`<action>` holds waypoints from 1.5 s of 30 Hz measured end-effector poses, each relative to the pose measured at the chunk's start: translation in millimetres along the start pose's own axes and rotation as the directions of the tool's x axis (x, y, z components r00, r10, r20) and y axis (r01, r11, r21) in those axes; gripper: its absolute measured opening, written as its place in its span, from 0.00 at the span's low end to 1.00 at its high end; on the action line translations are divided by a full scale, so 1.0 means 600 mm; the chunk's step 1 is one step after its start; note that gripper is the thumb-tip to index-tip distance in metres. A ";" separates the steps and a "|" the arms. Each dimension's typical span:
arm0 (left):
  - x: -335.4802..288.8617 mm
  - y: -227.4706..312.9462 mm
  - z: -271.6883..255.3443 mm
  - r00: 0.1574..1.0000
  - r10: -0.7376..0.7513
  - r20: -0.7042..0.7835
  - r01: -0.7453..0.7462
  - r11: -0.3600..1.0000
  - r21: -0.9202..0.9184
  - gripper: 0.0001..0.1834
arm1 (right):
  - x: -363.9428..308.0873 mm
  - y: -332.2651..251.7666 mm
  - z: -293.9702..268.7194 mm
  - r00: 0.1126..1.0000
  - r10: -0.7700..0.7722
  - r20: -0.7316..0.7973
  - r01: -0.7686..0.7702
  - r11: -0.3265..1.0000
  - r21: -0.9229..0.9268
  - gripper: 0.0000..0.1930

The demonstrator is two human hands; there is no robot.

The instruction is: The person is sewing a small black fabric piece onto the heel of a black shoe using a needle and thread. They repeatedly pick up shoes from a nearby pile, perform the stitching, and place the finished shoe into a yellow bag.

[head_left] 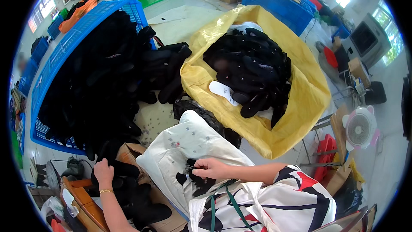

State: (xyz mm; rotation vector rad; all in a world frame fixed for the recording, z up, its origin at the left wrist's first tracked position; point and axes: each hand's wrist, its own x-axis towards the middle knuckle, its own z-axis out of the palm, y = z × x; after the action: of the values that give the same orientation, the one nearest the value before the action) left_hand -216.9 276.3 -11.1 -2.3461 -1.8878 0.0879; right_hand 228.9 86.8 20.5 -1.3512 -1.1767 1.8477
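Note:
My left hand (104, 173) is closed, its fingertips at the lower edge of a black insole-shaped piece (110, 149) beside the crate. My right hand (210, 168) is pinched over my lap around a small dark thing with a thin metallic glint, too small to name. Beneath it, black scraps (199, 182) lie on the white cloth (193, 133) across my lap. More black pieces (148, 208) are piled in a cardboard box (128, 154) between my arms.
A blue crate (38, 90) heaped with black pieces stands left. Ahead, a yellow sack (309, 103) holds similar pieces and a white insole (223, 92). A fan (361, 128) and red stool (325, 152) stand right; a wooden chair (88, 204) is near left.

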 end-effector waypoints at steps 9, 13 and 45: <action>-0.040 0.262 -0.190 0.868 -0.444 0.221 0.045 -0.374 -0.926 0.09 | 0.007 -0.018 0.053 0.804 -0.492 -0.334 0.574 0.788 0.223 0.08; -0.099 0.390 -0.194 0.903 -0.239 0.357 0.098 -0.695 -0.712 0.11 | -0.014 -0.037 0.059 0.536 -0.737 -0.412 0.757 0.635 -0.151 0.10; -0.282 0.489 -0.133 0.717 -0.129 0.685 0.232 -0.882 -0.410 0.16 | -0.034 0.043 0.027 0.897 -0.425 0.123 0.439 0.822 -0.363 0.06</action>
State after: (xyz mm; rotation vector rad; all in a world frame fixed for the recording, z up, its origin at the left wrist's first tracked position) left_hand 40.9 44.3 21.5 0.0220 1.0521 1.2408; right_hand 222.0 52.9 8.7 -1.1141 -1.7694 1.3634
